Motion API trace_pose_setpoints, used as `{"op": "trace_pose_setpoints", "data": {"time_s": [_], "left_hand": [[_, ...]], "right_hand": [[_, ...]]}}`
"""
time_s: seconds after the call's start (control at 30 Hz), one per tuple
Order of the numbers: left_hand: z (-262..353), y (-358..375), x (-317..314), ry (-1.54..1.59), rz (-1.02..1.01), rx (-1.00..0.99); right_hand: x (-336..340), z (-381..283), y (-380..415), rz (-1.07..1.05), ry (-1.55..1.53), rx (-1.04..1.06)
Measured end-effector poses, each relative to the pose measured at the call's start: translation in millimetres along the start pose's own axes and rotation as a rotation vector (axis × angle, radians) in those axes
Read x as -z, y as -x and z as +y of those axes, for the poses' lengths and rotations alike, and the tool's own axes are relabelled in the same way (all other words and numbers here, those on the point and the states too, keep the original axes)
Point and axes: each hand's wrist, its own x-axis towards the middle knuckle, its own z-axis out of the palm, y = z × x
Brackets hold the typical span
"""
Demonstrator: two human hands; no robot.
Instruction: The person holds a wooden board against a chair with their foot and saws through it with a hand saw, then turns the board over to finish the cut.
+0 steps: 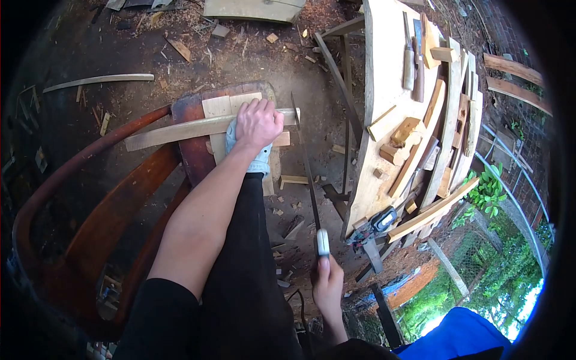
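My left hand [259,123] clamps a curved board [180,131], its fingers folded over the wood, across the seat of 1 red-brown chair [196,157], beside 1 foot in pale blue [258,164]. My right hand [328,285] is closed around the handle of 1 saw [309,174], its blade at the board's end. At right, 2 handled tools [408,69] lie on a workbench [384,90].

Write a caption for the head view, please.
Left hand on a wooden strip over a chair, right hand holding a saw at its end.
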Motion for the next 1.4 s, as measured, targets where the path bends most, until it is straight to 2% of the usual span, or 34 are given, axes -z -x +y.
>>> {"op": "trace_pose_setpoints", "data": {"time_s": [0.13, 0.2, 0.3, 0.37, 0.57, 0.77, 0.83, 0.97, 1.03, 1.1, 1.13, 1.2, 1.23, 1.27, 1.3, 1.4], "left_hand": [[-1, 0, 0, 0.003, 0.006, -0.009], [1, 1, -1, 0.004, 0.011, -0.006], [-3, -3, 1, 0.001, 0.017, -0.013], [1, 3, 0, 0.017, 0.019, -0.016], [-4, -1, 0, -0.031, 0.021, -0.011], [0, 2, -1, -0.018, -0.006, 0.007], [-1, 1, -2, -0.013, -0.011, 0.009], [1, 0, 0, -0.006, -0.003, -0.003], [-1, 0, 0, 0.012, -0.004, 0.008], [-2, 3, -1, 0.013, 0.000, -0.001], [-1, 0, -2, 0.007, 0.014, -0.017], [3, 2, -2, 0.009, 0.004, -0.014], [-1, -1, -2, 0.003, -0.008, -0.005], [-4, -6, 0, -0.008, -0.008, -0.016], [-3, -5, -1, -0.005, -0.005, -0.013], [2, 1, 0, -0.016, -0.009, -0.006]], "right_hand": [[-55, 10, -138, 0.097, 0.110, 0.159], [-80, -19, -202, 0.140, 0.120, 0.177], [-92, -40, -230, 0.160, 0.083, 0.123], [-90, -36, -226, 0.168, 0.072, 0.063], [-85, -29, -196, 0.152, 0.052, 0.096], [-28, 24, -44, 0.051, -0.028, 0.163], [-2, 26, 11, 0.018, -0.049, 0.002], [17, 22, 29, -0.019, -0.048, -0.070], [2, 29, -12, 0.012, 0.075, 0.068], [-26, 34, -87, 0.053, 0.080, 0.134], [-42, 24, -132, 0.078, 0.066, 0.134], [-81, -5, -213, 0.175, 0.082, 0.260], [-94, -25, -241, 0.155, 0.127, 0.114], [-100, -30, -261, 0.190, 0.119, 0.121], [-97, -45, -261, 0.159, 0.118, 0.056], [-98, -40, -254, 0.193, 0.116, 0.038]]}}
